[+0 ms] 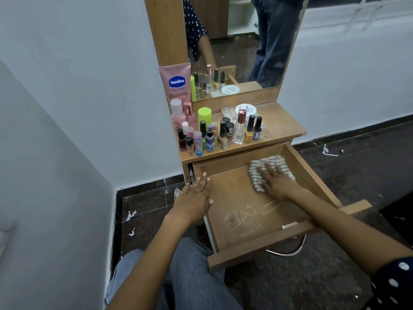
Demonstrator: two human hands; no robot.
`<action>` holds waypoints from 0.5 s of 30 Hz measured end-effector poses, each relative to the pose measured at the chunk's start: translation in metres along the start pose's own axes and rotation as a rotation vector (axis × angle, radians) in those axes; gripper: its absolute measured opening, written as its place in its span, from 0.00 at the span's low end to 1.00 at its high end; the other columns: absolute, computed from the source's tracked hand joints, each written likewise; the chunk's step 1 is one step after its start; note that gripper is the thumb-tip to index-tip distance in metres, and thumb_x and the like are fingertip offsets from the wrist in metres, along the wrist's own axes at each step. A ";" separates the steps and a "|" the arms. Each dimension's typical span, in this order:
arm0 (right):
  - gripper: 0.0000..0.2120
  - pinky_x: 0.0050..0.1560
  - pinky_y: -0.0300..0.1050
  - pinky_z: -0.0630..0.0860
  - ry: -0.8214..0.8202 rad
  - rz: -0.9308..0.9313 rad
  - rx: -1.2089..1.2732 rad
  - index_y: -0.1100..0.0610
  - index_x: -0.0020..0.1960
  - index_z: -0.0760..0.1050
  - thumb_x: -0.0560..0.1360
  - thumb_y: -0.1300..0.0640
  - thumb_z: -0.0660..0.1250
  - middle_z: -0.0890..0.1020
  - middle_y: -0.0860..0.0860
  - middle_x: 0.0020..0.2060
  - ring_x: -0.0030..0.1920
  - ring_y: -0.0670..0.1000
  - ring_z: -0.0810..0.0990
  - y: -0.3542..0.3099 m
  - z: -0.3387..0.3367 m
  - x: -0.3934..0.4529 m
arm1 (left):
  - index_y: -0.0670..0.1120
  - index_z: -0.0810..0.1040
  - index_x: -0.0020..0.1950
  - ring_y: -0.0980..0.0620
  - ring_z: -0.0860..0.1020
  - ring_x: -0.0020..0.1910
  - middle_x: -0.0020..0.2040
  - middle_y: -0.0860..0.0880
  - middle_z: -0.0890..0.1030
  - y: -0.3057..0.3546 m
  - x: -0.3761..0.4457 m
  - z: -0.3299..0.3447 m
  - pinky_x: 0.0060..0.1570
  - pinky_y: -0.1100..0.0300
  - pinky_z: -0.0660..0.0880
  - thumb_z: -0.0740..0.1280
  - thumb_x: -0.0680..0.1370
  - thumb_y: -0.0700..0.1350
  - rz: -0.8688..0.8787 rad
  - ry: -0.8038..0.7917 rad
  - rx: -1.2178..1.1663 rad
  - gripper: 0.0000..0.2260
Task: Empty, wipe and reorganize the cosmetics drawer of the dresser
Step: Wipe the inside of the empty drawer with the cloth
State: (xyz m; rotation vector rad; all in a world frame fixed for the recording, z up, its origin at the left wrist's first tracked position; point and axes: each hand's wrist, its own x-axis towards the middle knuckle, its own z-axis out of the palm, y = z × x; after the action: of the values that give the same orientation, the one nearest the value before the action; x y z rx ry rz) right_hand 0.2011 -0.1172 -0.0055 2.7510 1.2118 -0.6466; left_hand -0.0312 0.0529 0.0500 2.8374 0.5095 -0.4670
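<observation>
The wooden drawer [234, 249] of the dresser is pulled out and holds no cosmetics; pale scribble marks show on its floor near the front. A grey-and-white striped cloth [270, 163] lies in the drawer's far right corner. My right hand [276, 181] presses flat on the cloth with straight fingers. My left hand [195, 198] rests flat on the drawer's left wall, fingers extended. Several cosmetics bottles [219, 133] stand on the dresser top [279, 128], beside a pink Vaseline tube [177, 83] leaning on the mirror frame.
A mirror [241, 41] rises behind the dresser top and reflects another person's legs. White walls close in on the left. The dark floor has scraps of white paper [130, 215]. My knee in jeans [190, 276] is below the drawer. A metal ring [288, 249] shows under the drawer front.
</observation>
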 end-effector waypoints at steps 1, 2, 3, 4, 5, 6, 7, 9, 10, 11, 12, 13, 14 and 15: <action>0.30 0.77 0.55 0.42 -0.006 0.051 0.051 0.48 0.78 0.39 0.81 0.41 0.47 0.38 0.54 0.77 0.77 0.56 0.39 0.006 -0.002 -0.001 | 0.44 0.40 0.78 0.51 0.40 0.76 0.77 0.47 0.36 -0.001 0.000 0.000 0.73 0.53 0.42 0.51 0.84 0.50 0.004 0.001 -0.001 0.28; 0.32 0.77 0.56 0.42 -0.013 0.090 0.099 0.48 0.77 0.38 0.80 0.40 0.48 0.38 0.55 0.77 0.77 0.57 0.38 0.007 -0.003 -0.002 | 0.44 0.40 0.78 0.51 0.40 0.76 0.77 0.47 0.36 -0.002 0.001 0.001 0.73 0.53 0.42 0.51 0.84 0.50 0.008 0.003 0.002 0.28; 0.33 0.76 0.58 0.41 -0.021 0.114 0.121 0.47 0.77 0.36 0.80 0.38 0.48 0.36 0.56 0.76 0.76 0.59 0.37 0.002 -0.002 -0.002 | 0.44 0.40 0.78 0.51 0.40 0.76 0.77 0.47 0.36 -0.002 0.001 0.001 0.73 0.53 0.42 0.50 0.84 0.50 0.012 0.007 0.004 0.28; 0.34 0.75 0.60 0.39 -0.038 0.126 0.115 0.47 0.77 0.34 0.79 0.37 0.47 0.34 0.57 0.76 0.76 0.60 0.35 -0.009 0.000 -0.004 | 0.45 0.41 0.78 0.52 0.39 0.76 0.77 0.48 0.36 -0.002 0.002 0.001 0.73 0.53 0.42 0.51 0.84 0.50 0.017 0.009 0.000 0.27; 0.35 0.73 0.61 0.36 -0.061 0.125 0.097 0.46 0.76 0.32 0.79 0.35 0.46 0.31 0.56 0.75 0.75 0.62 0.33 -0.022 0.002 -0.007 | 0.45 0.41 0.78 0.52 0.39 0.76 0.77 0.48 0.36 -0.001 0.003 0.002 0.73 0.53 0.41 0.51 0.84 0.50 0.023 0.008 -0.010 0.27; 0.35 0.72 0.62 0.35 -0.083 0.102 0.077 0.46 0.76 0.31 0.78 0.34 0.46 0.30 0.56 0.74 0.74 0.63 0.31 -0.035 0.007 -0.009 | 0.45 0.41 0.78 0.52 0.39 0.76 0.77 0.48 0.35 -0.001 0.003 0.002 0.73 0.53 0.41 0.51 0.84 0.50 0.028 0.004 -0.023 0.27; 0.36 0.72 0.62 0.34 -0.103 0.059 0.062 0.46 0.76 0.31 0.78 0.34 0.46 0.29 0.56 0.74 0.74 0.63 0.31 -0.049 0.010 -0.013 | 0.45 0.40 0.78 0.52 0.39 0.76 0.77 0.48 0.35 -0.001 0.004 0.002 0.73 0.53 0.41 0.51 0.84 0.50 0.033 -0.002 -0.036 0.28; 0.37 0.72 0.63 0.36 -0.145 -0.055 0.026 0.46 0.76 0.32 0.78 0.34 0.49 0.29 0.55 0.74 0.74 0.62 0.30 -0.068 0.015 -0.019 | 0.45 0.40 0.78 0.52 0.39 0.76 0.77 0.48 0.35 -0.002 0.006 0.002 0.73 0.54 0.41 0.51 0.83 0.50 0.041 -0.008 -0.055 0.28; 0.39 0.73 0.63 0.37 -0.160 -0.095 0.013 0.45 0.76 0.33 0.77 0.33 0.51 0.29 0.54 0.74 0.74 0.62 0.30 -0.073 0.017 -0.020 | 0.45 0.40 0.78 0.52 0.39 0.76 0.77 0.48 0.35 -0.003 0.006 0.002 0.73 0.54 0.41 0.52 0.83 0.50 0.044 -0.012 -0.061 0.28; 0.40 0.73 0.63 0.38 -0.165 -0.105 0.014 0.45 0.76 0.33 0.76 0.32 0.53 0.29 0.54 0.74 0.74 0.62 0.30 -0.076 0.018 -0.020 | 0.45 0.40 0.78 0.52 0.39 0.76 0.77 0.48 0.35 -0.003 0.006 0.001 0.73 0.54 0.41 0.52 0.83 0.50 0.046 -0.014 -0.062 0.28; 0.41 0.73 0.63 0.39 -0.154 -0.089 0.028 0.44 0.76 0.34 0.75 0.32 0.55 0.29 0.55 0.74 0.74 0.62 0.30 -0.077 0.018 -0.018 | 0.45 0.40 0.78 0.52 0.39 0.76 0.77 0.48 0.35 -0.003 0.006 0.001 0.73 0.54 0.41 0.52 0.83 0.50 0.046 -0.015 -0.058 0.28; 0.42 0.73 0.63 0.39 -0.133 -0.053 0.049 0.44 0.76 0.35 0.74 0.31 0.55 0.29 0.57 0.74 0.74 0.63 0.31 -0.076 0.017 -0.014 | 0.45 0.40 0.78 0.52 0.39 0.76 0.77 0.48 0.35 -0.003 0.006 0.001 0.73 0.54 0.41 0.52 0.83 0.50 0.043 -0.013 -0.053 0.28; 0.42 0.73 0.63 0.39 -0.107 -0.003 0.072 0.45 0.77 0.36 0.74 0.30 0.55 0.30 0.58 0.74 0.74 0.63 0.31 -0.072 0.015 -0.010 | 0.45 0.40 0.78 0.52 0.39 0.76 0.77 0.48 0.35 -0.003 0.007 0.002 0.73 0.54 0.41 0.51 0.83 0.51 0.039 -0.008 -0.051 0.28; 0.42 0.73 0.63 0.40 -0.080 0.053 0.089 0.46 0.77 0.36 0.74 0.30 0.54 0.30 0.60 0.73 0.74 0.64 0.32 -0.067 0.012 -0.005 | 0.46 0.39 0.78 0.53 0.39 0.76 0.77 0.48 0.35 -0.003 0.007 0.003 0.73 0.54 0.41 0.51 0.83 0.51 0.036 -0.004 -0.052 0.28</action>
State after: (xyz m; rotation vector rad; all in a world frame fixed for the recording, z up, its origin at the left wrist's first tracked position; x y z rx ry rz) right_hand 0.1462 -0.0772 -0.0071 2.7878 1.1163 -0.8161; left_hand -0.0268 0.0572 0.0446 2.7903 0.4619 -0.4463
